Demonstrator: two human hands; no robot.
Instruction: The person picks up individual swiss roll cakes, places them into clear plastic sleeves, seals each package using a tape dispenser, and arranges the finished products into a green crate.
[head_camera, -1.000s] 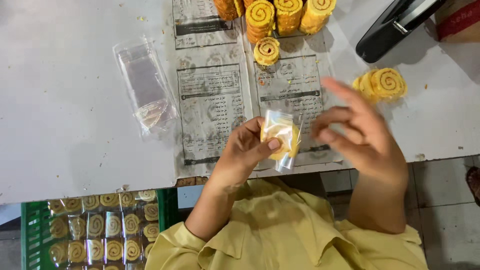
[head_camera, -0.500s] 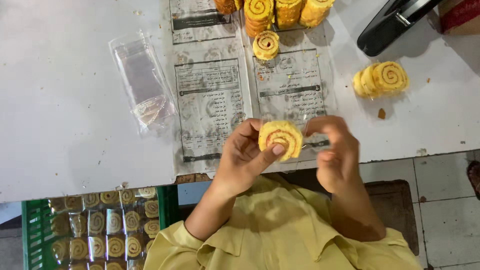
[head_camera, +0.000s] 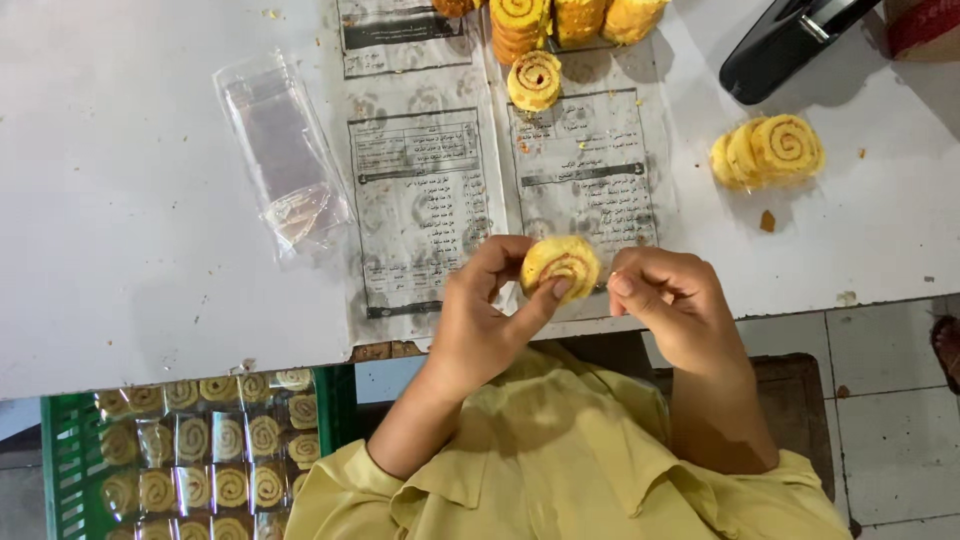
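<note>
Yellow spiral cookie stack (head_camera: 561, 266), bagged, held above table edge.

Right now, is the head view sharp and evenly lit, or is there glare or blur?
Head view: sharp and evenly lit; spiral snack between left hand and right hand crisp; soft shadows only; slight sheen on the clear bags; newspaper print legible.

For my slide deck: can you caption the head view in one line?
Left hand and right hand hold a spiral-patterned yellow pastry over newspaper on a white table.
</note>
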